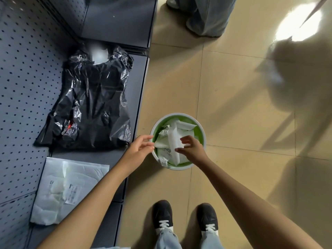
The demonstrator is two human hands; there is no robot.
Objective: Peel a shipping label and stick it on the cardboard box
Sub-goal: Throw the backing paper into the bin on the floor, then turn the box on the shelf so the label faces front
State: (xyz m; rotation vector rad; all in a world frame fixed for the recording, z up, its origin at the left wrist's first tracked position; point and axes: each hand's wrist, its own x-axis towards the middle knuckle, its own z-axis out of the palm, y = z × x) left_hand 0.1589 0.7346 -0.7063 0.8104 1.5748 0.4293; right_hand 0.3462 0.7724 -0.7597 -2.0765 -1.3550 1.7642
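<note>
Both hands hang over a green bin on the tiled floor, just right of a grey shelf. The left hand hovers at the bin's near-left rim, fingers loosely spread and holding nothing. The right hand is over the bin's near side, fingers curled and touching the white paper heaped inside; whether it is pinching a strip or letting one go, I cannot tell.

This looks like the disposal step: peeled backing paper going into the bin. If so, the label should already be stuck, yet no cardboard box shows anywhere, so I cannot say where it is. Label-like printed slips do show: one crumpled in the bin and one on a white mailer lying on the near shelf.

The next move probably calls for freeing the fingers of any paper and turning back to the shelf.

Counts: two hands, one bin, one white mailer, one black garment in clear plastic farther along the shelf, two shoes of the wearer, and another person's legs at the far edge.
</note>
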